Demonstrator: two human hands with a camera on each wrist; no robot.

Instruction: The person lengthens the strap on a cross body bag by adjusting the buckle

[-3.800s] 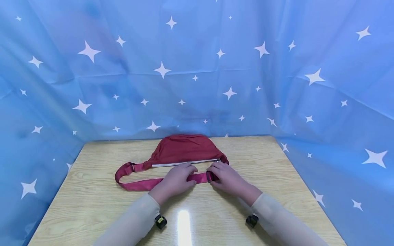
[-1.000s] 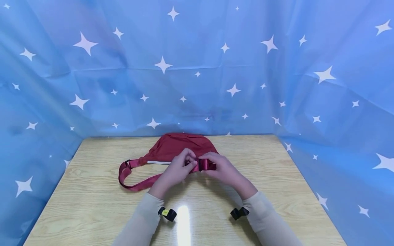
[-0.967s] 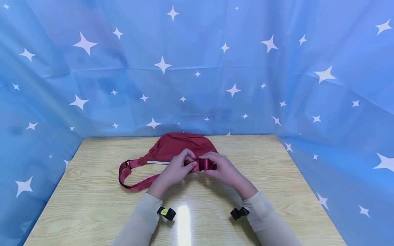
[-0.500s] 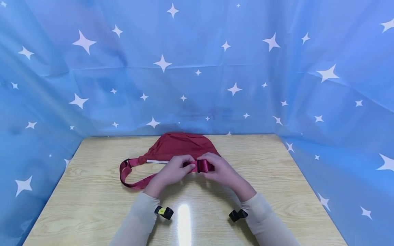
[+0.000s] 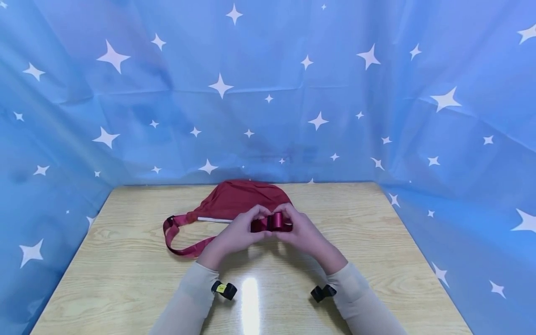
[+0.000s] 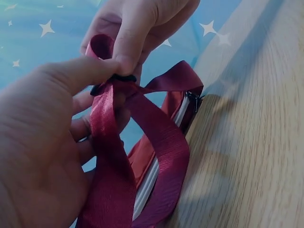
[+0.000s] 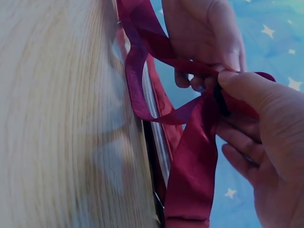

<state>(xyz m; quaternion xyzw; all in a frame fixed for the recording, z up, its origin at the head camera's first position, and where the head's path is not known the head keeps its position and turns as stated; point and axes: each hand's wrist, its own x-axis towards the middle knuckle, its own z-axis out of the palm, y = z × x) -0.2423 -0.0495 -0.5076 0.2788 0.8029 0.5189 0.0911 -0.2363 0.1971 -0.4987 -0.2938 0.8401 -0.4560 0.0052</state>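
A dark red waist bag (image 5: 247,197) lies at the back of the table, its white-edged zip facing me. Its strap (image 5: 177,251) curves out on the left and comes back to my hands, lifted in front of the bag. With thumb and fingers, my left hand (image 5: 234,237) pinches the strap beside a black slider buckle (image 6: 124,77). My right hand (image 5: 307,235) pinches the strap at the buckle from the other side, a small loop of webbing standing up there. Both thumbs nearly meet in the right wrist view, where the buckle (image 7: 220,99) is partly covered by the right thumb.
Another black slider (image 5: 170,221) sits on the strap at the bag's left end. The wooden table (image 5: 125,279) ends at a blue star-printed cloth (image 5: 268,116) behind and at both sides. Black wrist cameras (image 5: 224,290) are worn at the sleeves.
Both hands have raised the buckle and strap from the table and drawn them nearer the bag. In the last half second, my left fingers have moved in against the buckle, meeting the right hand.
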